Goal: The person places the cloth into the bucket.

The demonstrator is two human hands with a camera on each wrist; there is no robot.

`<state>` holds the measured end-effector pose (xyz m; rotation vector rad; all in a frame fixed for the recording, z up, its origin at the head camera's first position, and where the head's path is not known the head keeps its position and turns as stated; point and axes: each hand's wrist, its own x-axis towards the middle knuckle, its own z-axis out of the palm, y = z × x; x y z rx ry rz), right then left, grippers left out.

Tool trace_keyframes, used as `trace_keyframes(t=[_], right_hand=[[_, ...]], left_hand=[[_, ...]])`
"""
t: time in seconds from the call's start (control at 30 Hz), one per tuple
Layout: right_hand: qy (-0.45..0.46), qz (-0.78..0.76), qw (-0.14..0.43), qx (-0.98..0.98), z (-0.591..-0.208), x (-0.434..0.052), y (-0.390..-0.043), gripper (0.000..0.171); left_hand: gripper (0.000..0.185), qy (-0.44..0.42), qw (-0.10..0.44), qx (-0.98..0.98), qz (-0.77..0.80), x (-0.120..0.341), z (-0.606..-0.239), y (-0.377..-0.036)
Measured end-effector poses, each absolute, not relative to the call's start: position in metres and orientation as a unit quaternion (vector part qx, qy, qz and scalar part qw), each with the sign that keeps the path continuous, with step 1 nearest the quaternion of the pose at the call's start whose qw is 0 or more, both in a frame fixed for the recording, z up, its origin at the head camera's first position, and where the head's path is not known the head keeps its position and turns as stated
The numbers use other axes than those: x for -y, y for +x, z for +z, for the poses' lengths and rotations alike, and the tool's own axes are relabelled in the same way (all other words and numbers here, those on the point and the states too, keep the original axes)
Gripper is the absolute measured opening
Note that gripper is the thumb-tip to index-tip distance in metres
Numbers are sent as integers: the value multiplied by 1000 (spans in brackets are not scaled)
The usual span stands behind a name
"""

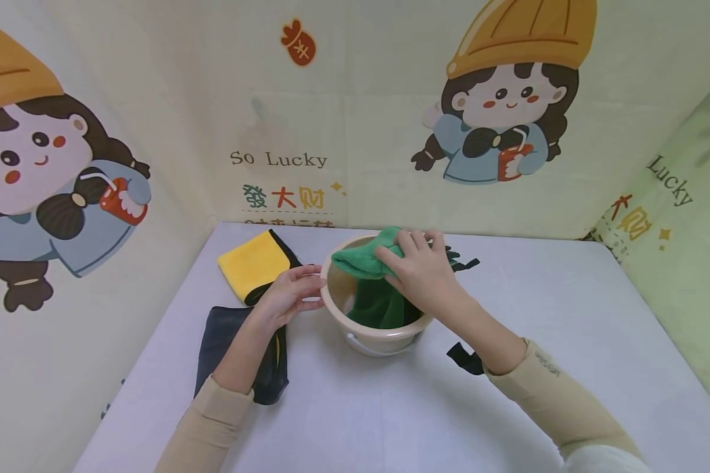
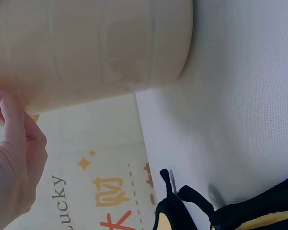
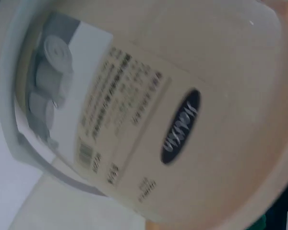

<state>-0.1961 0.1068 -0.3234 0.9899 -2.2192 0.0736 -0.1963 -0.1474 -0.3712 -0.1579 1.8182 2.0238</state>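
A beige plastic bucket (image 1: 384, 338) stands at the middle of the white table. A green towel (image 1: 378, 302) hangs into it, with one fold raised above the far rim. My right hand (image 1: 399, 253) lies over that fold and grips it. My left hand (image 1: 310, 286) holds the bucket's left rim, fingers on top and thumb below. The left wrist view shows the bucket's wall (image 2: 96, 48) close up, with my fingers (image 2: 14, 143) against it. Only the bucket's side and its printed label (image 3: 134, 124) fill the right wrist view.
A yellow towel (image 1: 251, 263) lies left of the bucket, and a dark grey towel (image 1: 225, 338) lies under my left forearm. A black cloth scrap (image 1: 464, 358) shows by my right forearm, another behind the bucket (image 1: 464, 263). Printed fabric walls enclose the table (image 1: 568, 315).
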Motion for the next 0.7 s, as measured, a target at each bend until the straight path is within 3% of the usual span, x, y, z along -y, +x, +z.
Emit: trace_keyframes(t=[0.7], right_hand=[[406,-13,211,889,-353,-90,-207,29]], left_hand=[[49,-46,206,-650,730,148,-371,-197]])
